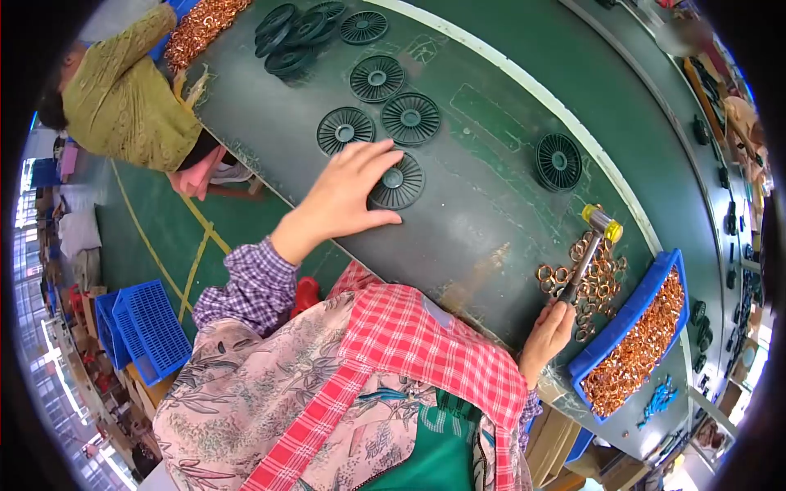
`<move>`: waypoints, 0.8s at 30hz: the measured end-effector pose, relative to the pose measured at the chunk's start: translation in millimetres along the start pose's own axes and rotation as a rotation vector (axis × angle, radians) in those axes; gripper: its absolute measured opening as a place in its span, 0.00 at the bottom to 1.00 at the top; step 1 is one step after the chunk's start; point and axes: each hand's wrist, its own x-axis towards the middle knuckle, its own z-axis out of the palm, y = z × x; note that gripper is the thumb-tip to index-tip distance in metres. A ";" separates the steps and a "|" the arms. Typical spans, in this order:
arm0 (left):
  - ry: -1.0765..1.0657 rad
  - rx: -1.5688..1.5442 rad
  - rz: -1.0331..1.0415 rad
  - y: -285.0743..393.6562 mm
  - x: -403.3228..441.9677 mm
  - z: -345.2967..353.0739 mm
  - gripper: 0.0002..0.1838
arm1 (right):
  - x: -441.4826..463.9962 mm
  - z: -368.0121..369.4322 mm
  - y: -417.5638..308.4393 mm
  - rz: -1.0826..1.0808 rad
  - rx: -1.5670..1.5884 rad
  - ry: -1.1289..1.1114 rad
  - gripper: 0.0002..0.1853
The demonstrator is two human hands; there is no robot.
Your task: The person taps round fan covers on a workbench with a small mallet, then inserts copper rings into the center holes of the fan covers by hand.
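My left hand (348,192) is spread over the dark table, its fingers at the near-left edge of a round black slotted disc (401,182). Another disc (345,131) lies just beyond my fingertips, with two more, including one disc (410,119), a little farther off. My right hand (550,334) is wrapped round the dark handle of a hammer (602,223) with yellow faces. The hammer head is over the table beside loose copper rings (602,282). A separate disc (558,161) lies farther back on the right.
A blue tray (584,376) of copper rings stands at the right, near blue pieces (657,398). More discs (293,33) are heaped at the back left. A co-worker's sleeve (131,90) is at the upper left. Blue crates (151,327) stand on the floor.
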 end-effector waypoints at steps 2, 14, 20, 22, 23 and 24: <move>0.011 0.007 -0.004 -0.6 0.9 11.2 0.46 | -1.1 -1.1 0.7 -0.004 0.029 0.000 0.13; 0.022 -0.345 0.239 57.3 75.3 91.1 0.53 | -19.6 -5.3 -43.7 -0.115 -0.362 -0.284 0.13; 0.027 -0.369 0.238 54.4 77.7 95.3 0.59 | -6.7 -1.5 -62.2 -0.373 -0.561 -0.354 0.12; -0.001 -0.357 0.200 56.3 76.8 96.2 0.61 | -3.7 1.3 -53.4 -0.295 -0.735 -0.428 0.10; 0.028 -0.350 0.197 54.1 86.4 95.0 0.61 | 2.9 -1.9 -56.7 -0.383 -0.634 -0.354 0.09; 0.035 -0.354 0.204 53.3 84.6 92.5 0.61 | -3.5 -4.2 -64.7 -0.429 -0.528 -0.290 0.09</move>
